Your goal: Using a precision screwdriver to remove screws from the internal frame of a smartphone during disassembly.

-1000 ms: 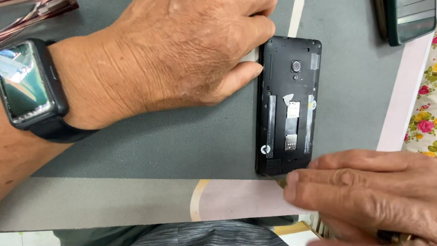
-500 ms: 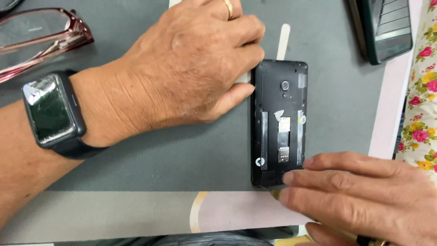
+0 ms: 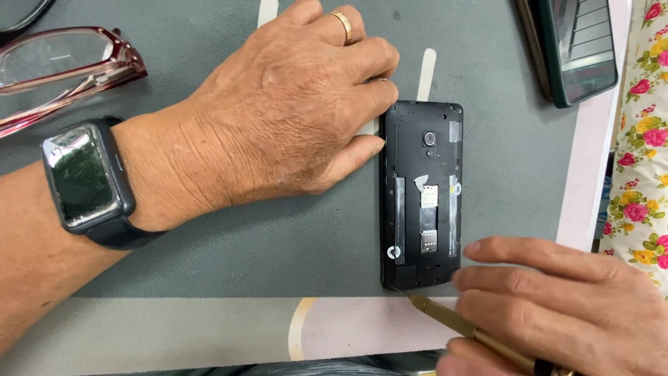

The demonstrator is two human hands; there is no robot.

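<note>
A black phone point(image 3: 421, 195) with its back cover off lies face down on a grey mat point(image 3: 278, 251), its camera lens and card slots showing. My left hand point(image 3: 278, 118), with a gold ring and a dark smartwatch on the wrist, rests flat beside the phone; its fingertips press against the phone's left edge. My right hand point(image 3: 557, 306) holds a brass-coloured screwdriver point(image 3: 473, 333), its thin tip touching the phone's lower left corner. Two fingers of this hand lie by the phone's bottom right corner.
Red-framed glasses point(image 3: 62, 69) lie at the upper left of the mat. A second phone with a dark green case point(image 3: 574, 45) sits at the upper right. A floral cloth point(image 3: 643, 139) runs along the right side, past the mat's pink border.
The view has shifted, so the glasses and the second phone now show more. My right hand has drawn back to the right and the screwdriver has come into sight at the phone's lower corner.
</note>
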